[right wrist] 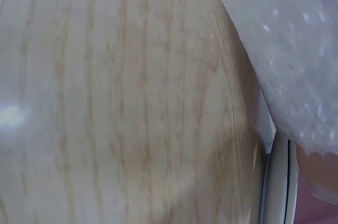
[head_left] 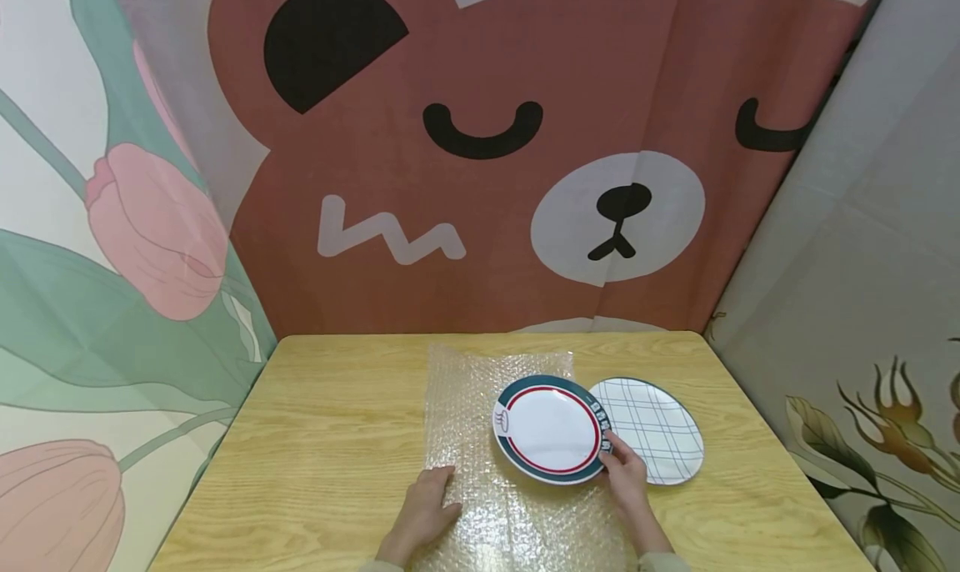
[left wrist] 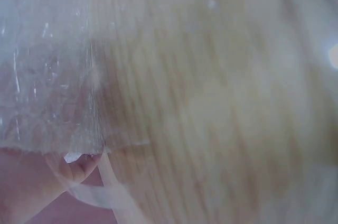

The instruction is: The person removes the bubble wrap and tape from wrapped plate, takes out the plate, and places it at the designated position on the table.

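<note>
A round white plate [head_left: 555, 430] with a dark teal rim and a red ring is over the sheet of bubble wrap [head_left: 465, 405]. My right hand [head_left: 628, 476] pinches this plate at its right rim. In the right wrist view, plate edges [right wrist: 280, 187] and a bit of a finger [right wrist: 319, 176] show at the lower right. A second white plate [head_left: 656, 430] with a blue-lined check pattern lies on the table to the right, partly covered by the first. My left hand [head_left: 423, 512] rests at the bubble wrap's left edge, fingers fairly straight.
The wooden table [head_left: 322, 422] has the bubble wrap running from near its back edge to its front. Behind stands a hanging cloth [head_left: 570, 72] with a bear face. Flowered cloths [head_left: 112, 305] hang at the left and right sides.
</note>
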{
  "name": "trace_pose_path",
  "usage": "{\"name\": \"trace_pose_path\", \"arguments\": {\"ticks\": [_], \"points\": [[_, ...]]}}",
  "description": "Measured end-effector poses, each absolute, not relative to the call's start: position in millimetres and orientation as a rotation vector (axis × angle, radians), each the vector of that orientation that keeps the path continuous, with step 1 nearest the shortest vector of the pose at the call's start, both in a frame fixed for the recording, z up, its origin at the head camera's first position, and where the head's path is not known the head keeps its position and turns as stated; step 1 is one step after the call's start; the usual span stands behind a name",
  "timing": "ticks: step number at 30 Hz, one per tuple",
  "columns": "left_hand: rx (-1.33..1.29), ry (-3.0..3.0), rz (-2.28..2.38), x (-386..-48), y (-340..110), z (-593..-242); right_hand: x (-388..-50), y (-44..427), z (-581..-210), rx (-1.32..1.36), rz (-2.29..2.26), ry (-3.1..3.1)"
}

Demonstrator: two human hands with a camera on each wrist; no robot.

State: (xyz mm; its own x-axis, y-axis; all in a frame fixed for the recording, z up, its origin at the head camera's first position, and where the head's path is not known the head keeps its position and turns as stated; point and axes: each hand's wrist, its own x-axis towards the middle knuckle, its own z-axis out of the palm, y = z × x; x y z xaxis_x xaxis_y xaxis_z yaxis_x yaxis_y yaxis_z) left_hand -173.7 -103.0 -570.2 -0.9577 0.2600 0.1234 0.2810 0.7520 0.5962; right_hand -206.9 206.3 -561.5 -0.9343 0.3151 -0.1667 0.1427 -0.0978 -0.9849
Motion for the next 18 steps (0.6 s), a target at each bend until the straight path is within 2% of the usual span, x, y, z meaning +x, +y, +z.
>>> {"name": "trace_pose_path", "arguments": {"ticks": [18], "points": [[-0.449, -2.915, -1.021, -171.4, -103.6, -566.4, -206.3, 211.5, -562.6, -0.546, 2.174, -1.974]]}}
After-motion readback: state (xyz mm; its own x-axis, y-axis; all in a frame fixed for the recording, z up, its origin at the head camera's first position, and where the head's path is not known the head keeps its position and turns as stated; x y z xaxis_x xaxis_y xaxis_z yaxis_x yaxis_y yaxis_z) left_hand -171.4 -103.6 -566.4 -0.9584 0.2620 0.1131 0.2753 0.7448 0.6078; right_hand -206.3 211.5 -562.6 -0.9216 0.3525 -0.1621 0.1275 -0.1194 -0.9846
